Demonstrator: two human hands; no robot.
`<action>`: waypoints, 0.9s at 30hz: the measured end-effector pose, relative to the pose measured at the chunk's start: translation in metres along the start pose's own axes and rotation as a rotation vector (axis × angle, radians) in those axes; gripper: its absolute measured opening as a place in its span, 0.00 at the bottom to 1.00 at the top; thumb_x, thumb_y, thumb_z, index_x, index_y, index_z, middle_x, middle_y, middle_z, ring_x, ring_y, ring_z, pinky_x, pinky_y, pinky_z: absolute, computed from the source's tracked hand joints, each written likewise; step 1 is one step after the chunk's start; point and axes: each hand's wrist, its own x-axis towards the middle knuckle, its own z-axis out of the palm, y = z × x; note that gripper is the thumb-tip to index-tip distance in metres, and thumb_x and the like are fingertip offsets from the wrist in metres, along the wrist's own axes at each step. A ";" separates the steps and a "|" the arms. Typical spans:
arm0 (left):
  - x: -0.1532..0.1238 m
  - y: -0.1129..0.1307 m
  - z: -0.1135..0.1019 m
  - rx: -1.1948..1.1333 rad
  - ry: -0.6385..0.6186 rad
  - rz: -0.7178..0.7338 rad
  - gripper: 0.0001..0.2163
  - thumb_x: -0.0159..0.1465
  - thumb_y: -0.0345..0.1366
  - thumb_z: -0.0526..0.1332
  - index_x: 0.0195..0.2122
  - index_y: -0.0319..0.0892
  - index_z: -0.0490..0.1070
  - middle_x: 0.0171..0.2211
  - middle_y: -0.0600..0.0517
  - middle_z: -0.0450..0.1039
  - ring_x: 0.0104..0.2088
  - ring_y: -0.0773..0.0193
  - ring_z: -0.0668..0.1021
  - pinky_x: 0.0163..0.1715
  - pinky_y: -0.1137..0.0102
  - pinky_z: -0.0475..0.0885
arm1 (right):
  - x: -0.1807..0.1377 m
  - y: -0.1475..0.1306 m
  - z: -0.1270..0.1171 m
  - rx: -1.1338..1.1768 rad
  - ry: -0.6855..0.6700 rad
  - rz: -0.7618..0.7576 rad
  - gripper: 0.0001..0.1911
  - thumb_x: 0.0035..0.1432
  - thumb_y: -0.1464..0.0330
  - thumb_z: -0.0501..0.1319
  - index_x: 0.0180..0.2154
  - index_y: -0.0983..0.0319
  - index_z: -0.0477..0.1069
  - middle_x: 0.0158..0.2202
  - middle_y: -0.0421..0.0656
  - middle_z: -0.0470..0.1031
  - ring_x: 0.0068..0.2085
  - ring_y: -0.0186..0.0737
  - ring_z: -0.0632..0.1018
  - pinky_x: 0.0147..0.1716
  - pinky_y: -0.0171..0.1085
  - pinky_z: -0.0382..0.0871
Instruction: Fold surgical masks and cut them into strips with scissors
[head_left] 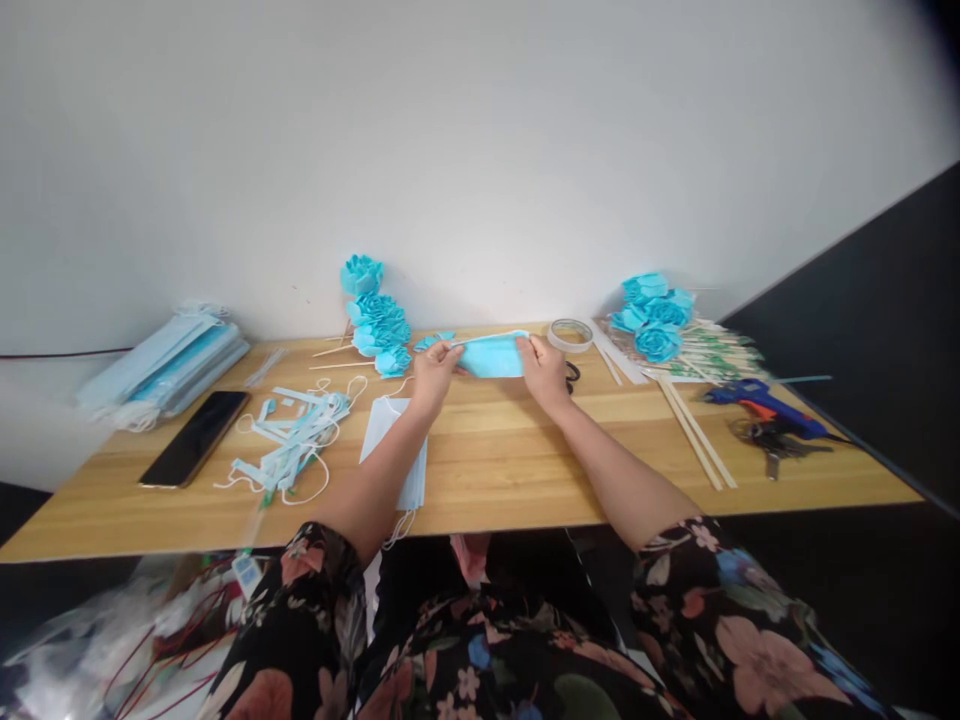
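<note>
My left hand (433,372) and my right hand (545,370) hold a light blue face mask (491,355) between them, just above the far middle of the wooden table (480,470). Each hand pinches one end of the mask with closed fingers. Under my left forearm lies another pale blue mask (379,430), flat on the table. A small blue petal piece (433,341) sits just behind my left hand.
Blue mask flowers (377,320) lean on the wall at the back; more flowers on sticks (660,320) lie at right. A tape roll (570,334), scissors, chopsticks (697,435), a blue glue gun (757,402) and keys are at right. Cut straps (296,440), a phone (195,438) and stacked masks (165,365) are at left.
</note>
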 end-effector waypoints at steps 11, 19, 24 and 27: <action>0.003 0.005 -0.001 -0.003 0.055 -0.036 0.14 0.57 0.37 0.72 0.24 0.40 0.67 0.21 0.58 0.65 0.23 0.70 0.71 0.25 0.71 0.75 | 0.001 -0.002 0.000 -0.060 -0.002 -0.027 0.25 0.67 0.51 0.50 0.22 0.57 0.49 0.19 0.36 0.53 0.25 0.36 0.59 0.28 0.38 0.51; 0.004 0.004 -0.002 0.021 0.053 -0.050 0.12 0.58 0.33 0.69 0.23 0.40 0.66 0.20 0.59 0.61 0.21 0.70 0.68 0.23 0.72 0.74 | 0.001 0.001 0.001 -0.068 -0.022 -0.008 0.27 0.69 0.50 0.50 0.23 0.57 0.48 0.19 0.36 0.52 0.24 0.35 0.59 0.28 0.37 0.52; 0.008 0.001 -0.010 0.280 0.057 0.106 0.08 0.64 0.36 0.65 0.29 0.40 0.71 0.26 0.55 0.71 0.28 0.66 0.74 0.34 0.70 0.74 | 0.002 0.002 0.000 -0.073 -0.080 -0.022 0.26 0.69 0.50 0.50 0.23 0.57 0.49 0.20 0.37 0.54 0.25 0.35 0.59 0.28 0.37 0.52; 0.007 0.002 -0.012 0.488 0.026 0.298 0.10 0.63 0.37 0.67 0.44 0.41 0.75 0.42 0.48 0.80 0.43 0.60 0.79 0.48 0.65 0.72 | -0.002 0.001 0.003 -0.085 -0.168 -0.051 0.26 0.68 0.49 0.50 0.23 0.57 0.51 0.19 0.37 0.56 0.24 0.36 0.60 0.28 0.37 0.52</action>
